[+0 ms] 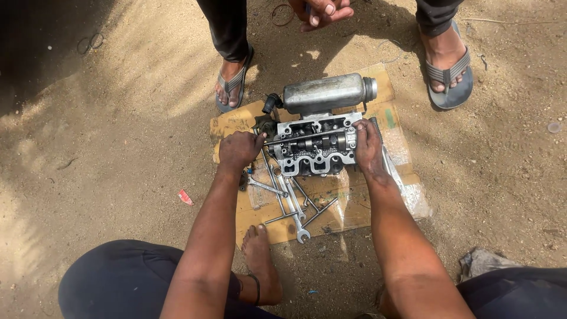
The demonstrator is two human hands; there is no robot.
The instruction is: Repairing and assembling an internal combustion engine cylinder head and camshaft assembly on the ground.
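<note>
A grey metal cylinder head (316, 147) sits on a sheet of cardboard (366, 204) laid on sandy ground (118, 136). A long thin rod (295, 139) lies across the head's top, running from its left side toward its right.

The left hand (239, 150) is at the head's left end, fingers (255, 140) curled tight together around the rod's left end. The right hand (367, 147) rests against the head's right end, fingers (360, 126) pressed together and bent over the upper right corner; whether they pinch the rod's far end cannot be told.

Behind the head, touching it, lies a silvery metal canister (328, 91) on its side, with a black fitting (270, 103) at its left end.

In front of the head and to its left, several spanners (289, 201) lie scattered on the cardboard, some crossing one another.

The person's bare foot (260, 263) rests on the ground just in front of the cardboard, dark trousers (118, 283) at either side.

Beyond the head stands another person: two feet in grey flip-flops (449, 74), one either side of the canister, and a hand (322, 10) hanging above. A small red scrap (185, 197) lies on the ground left of the cardboard.
</note>
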